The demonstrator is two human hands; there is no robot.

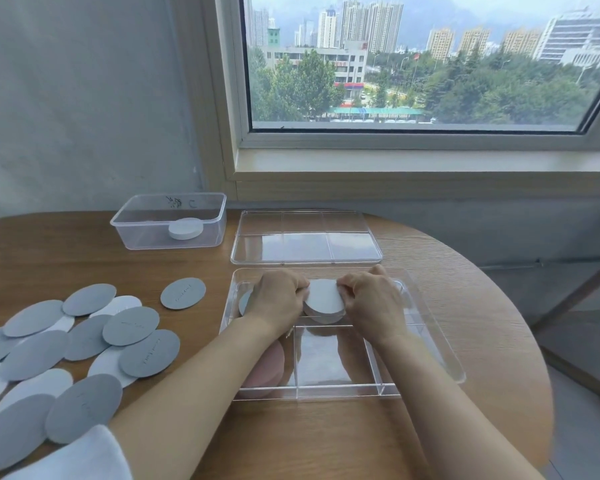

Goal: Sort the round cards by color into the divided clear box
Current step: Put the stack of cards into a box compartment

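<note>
While both hands are inside the box, the count stands as follows.

Hands: two. The left hand and the right hand sit either side of one stack.
Fingers: both sets are curled in against the edges of the white stack, left hand on its left edge and right hand on its right. The fingertips are mostly hidden behind the knuckles.
Divided box: one, clear, on the table in front of the person. It appears to have six compartments in two rows of three.
White stack: in the far middle compartment. The number of cards in it cannot be told.
Grey card: only an edge shows in the far left compartment, the rest covered by the left hand.
Pink stack: one, in the near left compartment, partly covered by the left forearm.
Near right compartment: largely hidden under the right forearm.
Loose cards: spread overlapping on the table to the left, about eleven grey and at least five white. Several are cut off at the picture's edge, and the faint print on the grey ones is unreadable.
Lid: one, clear, lying flat just behind the box.
Tub: one, clear, far left, holding one small pile of white discs.
Sleeve: white, cut off at the bottom left.
</note>
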